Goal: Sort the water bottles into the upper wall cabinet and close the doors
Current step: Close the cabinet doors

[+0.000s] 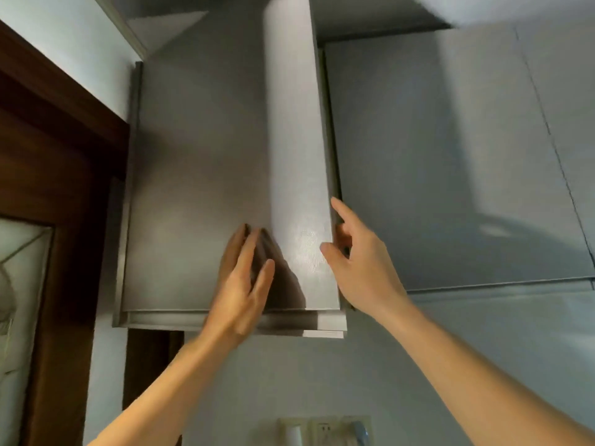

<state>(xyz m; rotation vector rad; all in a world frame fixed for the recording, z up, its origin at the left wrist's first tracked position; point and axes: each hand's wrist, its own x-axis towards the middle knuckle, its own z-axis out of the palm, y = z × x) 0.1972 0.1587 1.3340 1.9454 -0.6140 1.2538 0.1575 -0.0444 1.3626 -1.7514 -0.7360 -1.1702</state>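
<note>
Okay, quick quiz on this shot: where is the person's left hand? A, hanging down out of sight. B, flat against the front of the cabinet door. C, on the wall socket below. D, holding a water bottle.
B: the left hand lies with straight fingers flat on the front of the grey cabinet door, while the right hand is at that door's right edge; no bottle is in view.
</note>
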